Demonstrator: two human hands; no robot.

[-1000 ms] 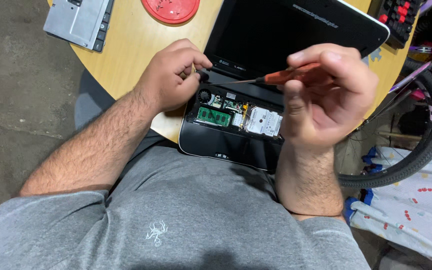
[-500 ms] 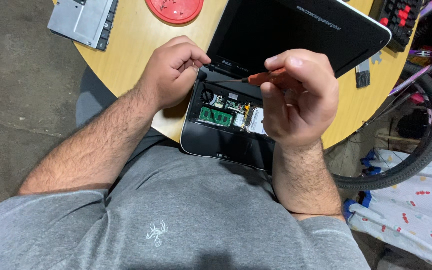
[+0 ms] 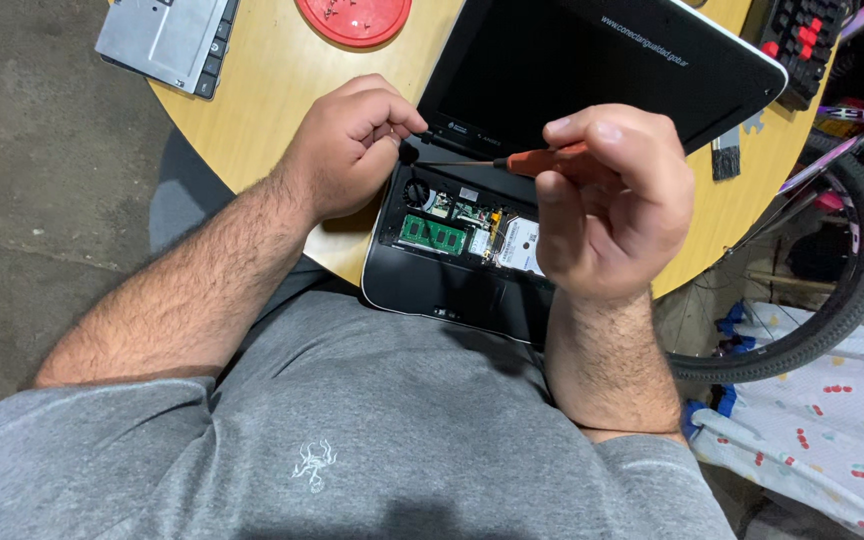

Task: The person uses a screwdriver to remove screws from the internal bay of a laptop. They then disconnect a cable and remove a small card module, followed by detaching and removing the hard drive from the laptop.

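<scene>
On the round wooden table, head view:
Table: the round wooden table (image 3: 272,90) carries the work, its near edge just in front of the person's grey shirt.
Laptop: a black opened laptop (image 3: 512,170) stands at the table's near edge, its keyboard cover off and its lid tilted back; the base hangs a little over the rim toward the person.
Inside the base: a green memory module (image 3: 433,235) lies left of a silver hard drive (image 3: 522,247), with small boards between them.
Right hand: the right hand (image 3: 607,205) has its fingers curled narrow around the orange handle of a screwdriver (image 3: 542,160), thumb on top.
Screwdriver: it lies almost level above the open base; its thin shaft points left, the tip near the left hinge corner, just beside the other hand's fingertips.
Left hand: the left hand (image 3: 352,145) is bunched at the laptop's left hinge corner, fingertips pinched together; whether they hold anything cannot be told.
Far side, left: a grey keyboard panel (image 3: 164,38) lies at the table's edge.
Far side, middle: a red round lid (image 3: 354,18) holds a few small screws.
Right edge: a small black brush (image 3: 725,158) rests beside the laptop lid.
</scene>
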